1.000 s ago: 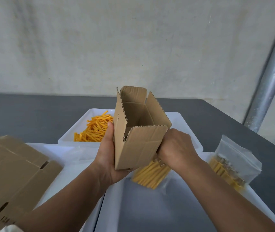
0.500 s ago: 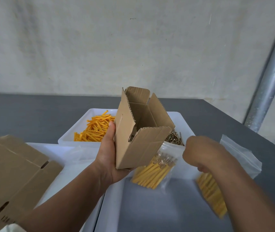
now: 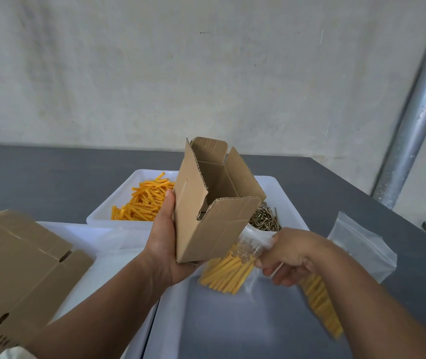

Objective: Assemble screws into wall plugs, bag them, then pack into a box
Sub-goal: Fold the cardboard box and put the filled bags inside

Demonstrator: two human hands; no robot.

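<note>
Cardboard box (image 3: 214,216), centre frame: left hand (image 3: 162,242) is gripping its side, open mouth facing up.
Filled bag (image 3: 227,273), lower centre: right hand (image 3: 292,255) is pinching its top.
Handling: bag probably wants feeding in lengthwise, box held steady.

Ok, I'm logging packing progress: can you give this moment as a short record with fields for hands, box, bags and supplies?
left hand: holds open brown cardboard box, tilted
right hand: grips clear plastic bag of yellow wall plugs, near the box's lower end
box interior: nothing visible in the part shown
white plastic tray: loose orange plugs, brassy screws
far left: flat cardboard blanks
</note>
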